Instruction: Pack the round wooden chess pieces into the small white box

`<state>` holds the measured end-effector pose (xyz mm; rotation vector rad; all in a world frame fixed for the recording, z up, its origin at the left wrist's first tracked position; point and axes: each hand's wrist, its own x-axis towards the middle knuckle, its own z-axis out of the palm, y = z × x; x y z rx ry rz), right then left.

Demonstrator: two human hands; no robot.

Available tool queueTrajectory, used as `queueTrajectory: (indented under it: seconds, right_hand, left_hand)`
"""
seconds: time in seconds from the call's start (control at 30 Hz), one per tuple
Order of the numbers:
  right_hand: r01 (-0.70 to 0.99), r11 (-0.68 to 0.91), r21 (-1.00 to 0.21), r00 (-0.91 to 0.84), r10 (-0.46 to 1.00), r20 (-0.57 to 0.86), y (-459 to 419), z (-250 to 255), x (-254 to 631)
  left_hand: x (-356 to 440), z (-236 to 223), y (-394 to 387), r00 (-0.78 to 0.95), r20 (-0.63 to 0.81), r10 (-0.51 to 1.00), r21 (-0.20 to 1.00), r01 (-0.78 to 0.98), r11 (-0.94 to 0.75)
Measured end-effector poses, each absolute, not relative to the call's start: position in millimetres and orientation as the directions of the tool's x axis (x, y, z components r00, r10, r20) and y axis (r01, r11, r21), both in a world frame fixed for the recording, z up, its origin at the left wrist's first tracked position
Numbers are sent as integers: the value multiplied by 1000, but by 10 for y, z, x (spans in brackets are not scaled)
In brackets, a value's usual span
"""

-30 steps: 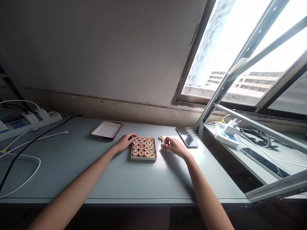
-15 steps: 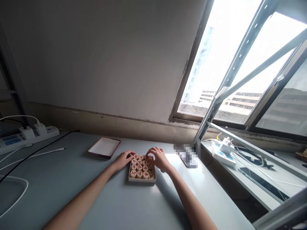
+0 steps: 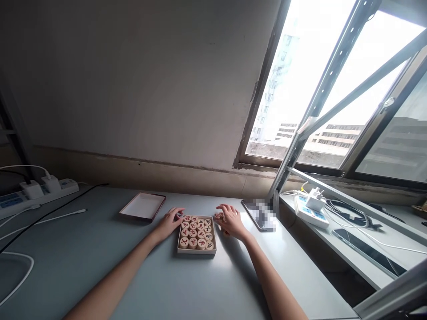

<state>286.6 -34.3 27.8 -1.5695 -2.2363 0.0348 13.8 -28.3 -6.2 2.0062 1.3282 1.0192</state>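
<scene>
Left hand (image 3: 169, 223): half-open beside the xiangqi box (image 3: 196, 251), nothing held
Right hand (image 3: 232, 221): back from box, over loose xiangqi pieces (image 3: 217, 215); grip unclear
Still unboxed: those pieces

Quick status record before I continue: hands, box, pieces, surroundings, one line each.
left hand: fingertips at the box's far left corner; contact hard to tell
right hand: over the loose pieces, right of the box; grip hidden
box: open, on the table
boxed pieces: round, wooden, four-by-four on top, red or black characters
loose pieces: partly hidden by the hand, count unclear
shallow tray: left of the box, farther back
pixelated device: right of the right hand
</scene>
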Motion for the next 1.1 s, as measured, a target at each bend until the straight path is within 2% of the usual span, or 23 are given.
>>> queueTrajectory:
  seconds: [0.13, 0.27, 0.5, 0.73, 0.87, 1.0, 1.1]
  right_hand:
    - [749, 562, -352, -482, 826, 294, -471, 403, 2679]
    - [708, 646, -285, -564, 760, 323, -559, 391, 2479]
    - [753, 572, -325, -470, 813, 343, -517, 306, 2487]
    - [823, 436, -363, -332, 889, 314, -422, 423, 2825]
    - [854, 407, -325, -354, 911, 211, -376, 357, 2995]
    - [890, 387, -240, -337, 914, 224, -365, 314, 3001]
    - [848, 430, -310, -360, 896, 260, -413, 385, 2903]
  left_hand:
    - [105, -126, -229, 273, 347, 897, 688, 575, -442]
    - [109, -80, -240, 275, 343, 898, 665, 604, -439]
    - [138, -10, -285, 197, 309, 930, 595, 723, -351]
    - [132, -11, -286, 193, 311, 931, 599, 720, -349]
    - [128, -8, -292, 197, 305, 932, 607, 714, -349]
    - [123, -7, -289, 196, 294, 935, 596, 728, -340]
    - [119, -7, -284, 199, 293, 935, 583, 738, -340]
